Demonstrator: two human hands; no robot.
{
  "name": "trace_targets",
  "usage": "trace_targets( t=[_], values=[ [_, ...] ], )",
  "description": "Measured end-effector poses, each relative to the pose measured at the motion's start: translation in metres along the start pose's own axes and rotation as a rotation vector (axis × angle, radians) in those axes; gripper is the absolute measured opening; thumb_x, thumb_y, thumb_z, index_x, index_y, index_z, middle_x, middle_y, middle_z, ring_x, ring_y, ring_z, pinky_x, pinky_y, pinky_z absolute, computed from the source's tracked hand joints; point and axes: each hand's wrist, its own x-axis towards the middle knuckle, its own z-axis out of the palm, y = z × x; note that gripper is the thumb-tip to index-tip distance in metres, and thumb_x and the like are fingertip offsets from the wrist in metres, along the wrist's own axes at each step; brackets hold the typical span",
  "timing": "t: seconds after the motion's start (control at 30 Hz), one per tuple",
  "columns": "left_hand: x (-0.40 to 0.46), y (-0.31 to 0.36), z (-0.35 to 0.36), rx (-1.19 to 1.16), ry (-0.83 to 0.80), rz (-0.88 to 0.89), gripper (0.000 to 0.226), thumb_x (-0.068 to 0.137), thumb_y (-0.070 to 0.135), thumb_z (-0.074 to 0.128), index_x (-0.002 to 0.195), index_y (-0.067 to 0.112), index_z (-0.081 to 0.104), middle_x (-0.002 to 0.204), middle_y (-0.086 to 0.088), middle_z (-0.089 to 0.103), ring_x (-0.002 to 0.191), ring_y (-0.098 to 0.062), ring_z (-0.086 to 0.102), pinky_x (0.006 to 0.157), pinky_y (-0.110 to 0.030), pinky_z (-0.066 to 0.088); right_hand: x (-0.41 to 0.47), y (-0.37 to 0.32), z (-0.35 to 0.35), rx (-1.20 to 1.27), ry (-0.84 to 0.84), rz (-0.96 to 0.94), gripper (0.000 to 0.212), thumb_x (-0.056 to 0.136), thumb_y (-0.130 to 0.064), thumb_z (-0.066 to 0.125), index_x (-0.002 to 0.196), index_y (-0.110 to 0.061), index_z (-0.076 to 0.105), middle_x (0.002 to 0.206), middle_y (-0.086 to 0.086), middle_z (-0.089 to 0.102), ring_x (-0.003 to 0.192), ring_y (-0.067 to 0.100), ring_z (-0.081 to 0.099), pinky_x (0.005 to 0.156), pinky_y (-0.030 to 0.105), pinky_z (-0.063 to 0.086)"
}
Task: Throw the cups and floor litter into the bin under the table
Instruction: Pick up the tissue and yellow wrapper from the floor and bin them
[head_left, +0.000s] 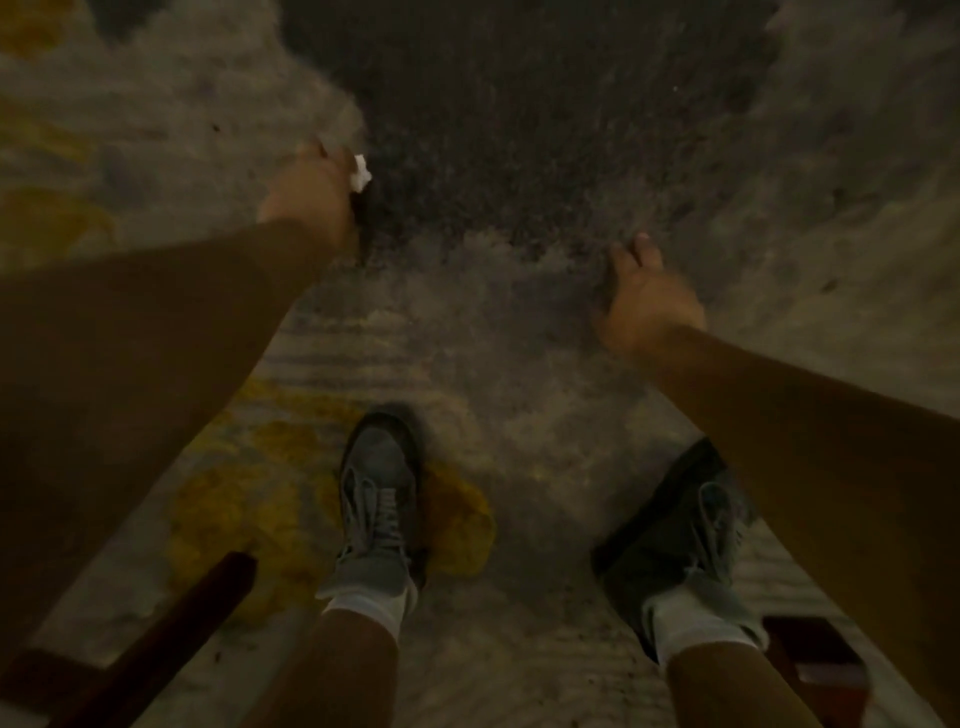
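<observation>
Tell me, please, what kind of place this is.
Probably an indoor room, dimly lit: a patterned rug in grey, dark and yellow covers the floor, with dark wooden furniture legs near the shoes. The left hand holds a white scrap.

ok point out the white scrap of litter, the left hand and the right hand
white scrap of litter (360, 172), head view, on the crumpled part sticking out past the fingers
left hand (310, 197), head view, on the back of the hand
right hand (647, 306), head view, on the open palm
</observation>
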Motion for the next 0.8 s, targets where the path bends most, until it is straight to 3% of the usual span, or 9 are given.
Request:
trace_targets(
  t=[0.1, 0.2, 0.27, 0.4, 0.5, 0.67, 0.8],
  values=[
    [-0.010, 0.003, 0.001, -0.014, 0.011, 0.016, 0.036, 0.095, 0.011, 0.056, 0.128, -0.002, 0.050, 0.129, -0.032, 0.051, 0.112, -0.048, 0.054, 0.097, -0.052, 0.044, 0.000, 0.003, 0.006, -0.007, -0.001, -0.005, 0.084, 0.092, -0.032, 0.062, 0.157, -0.025, 0.009, 0.166, 0.000, -0.001, 0.149, 0.031, 0.013, 0.111, 0.050, 0.035],
    [-0.035, 0.016, -0.009, -0.094, 0.036, 0.099, 0.032, 0.097, 0.019, 0.053, 0.123, 0.003, 0.060, 0.125, -0.025, 0.061, 0.113, -0.041, 0.057, 0.097, -0.042, 0.044, 0.000, 0.006, -0.007, -0.038, -0.053, -0.045, 0.086, 0.089, -0.039, 0.064, 0.156, -0.025, 0.012, 0.165, 0.001, 0.001, 0.146, 0.034, 0.022, 0.109, 0.048, 0.038],
    [-0.059, 0.030, -0.023, -0.155, 0.066, 0.180, 0.030, 0.094, 0.022, 0.054, 0.116, 0.004, 0.065, 0.117, -0.025, 0.065, 0.106, -0.041, 0.061, 0.090, -0.042, 0.047, 0.000, 0.007, -0.025, -0.038, -0.139, -0.060, 0.083, 0.089, -0.041, 0.062, 0.156, -0.026, 0.016, 0.164, 0.001, 0.005, 0.142, 0.036, 0.030, 0.108, 0.050, 0.040],
    [-0.111, 0.060, -0.063, -0.198, 0.089, 0.240, 0.026, 0.089, 0.024, 0.063, 0.109, 0.008, 0.066, 0.108, -0.022, 0.062, 0.091, -0.040, 0.062, 0.077, -0.040, 0.051, -0.024, 0.000, -0.068, -0.016, -0.274, -0.081, 0.059, 0.093, -0.043, 0.058, 0.143, -0.013, 0.046, 0.149, 0.017, 0.042, 0.129, 0.037, 0.047, 0.107, 0.049, 0.041],
    [-0.148, 0.085, -0.107, -0.237, 0.085, 0.324, 0.022, 0.088, 0.026, 0.065, 0.105, 0.012, 0.066, 0.106, -0.018, 0.062, 0.088, -0.037, 0.063, 0.071, -0.033, 0.045, -0.071, 0.002, -0.100, 0.067, -0.148, -0.072, 0.044, 0.098, -0.032, 0.051, 0.133, -0.005, 0.054, 0.136, 0.021, 0.054, 0.122, 0.037, 0.053, 0.101, 0.044, 0.045],
    [-0.207, 0.134, -0.194, -0.263, 0.064, 0.422, 0.012, 0.081, 0.021, 0.070, 0.091, 0.015, 0.067, 0.093, -0.012, 0.061, 0.084, -0.033, 0.062, 0.069, -0.033, 0.046, -0.175, 0.034, -0.150, 0.346, -0.002, -0.008, 0.033, 0.098, -0.030, 0.051, 0.122, -0.009, 0.062, 0.121, 0.016, 0.064, 0.108, 0.035, 0.061, 0.085, 0.035, 0.049],
    [-0.249, 0.203, -0.273, -0.260, 0.061, 0.548, 0.011, 0.079, 0.023, 0.072, 0.088, 0.019, 0.067, 0.094, -0.004, 0.058, 0.082, -0.027, 0.062, 0.071, -0.035, 0.050, -0.261, 0.084, -0.209, 0.544, 0.279, 0.105, 0.026, 0.094, -0.027, 0.057, 0.111, -0.009, 0.065, 0.106, 0.020, 0.067, 0.097, 0.038, 0.063, 0.077, 0.036, 0.049]
  ],
)
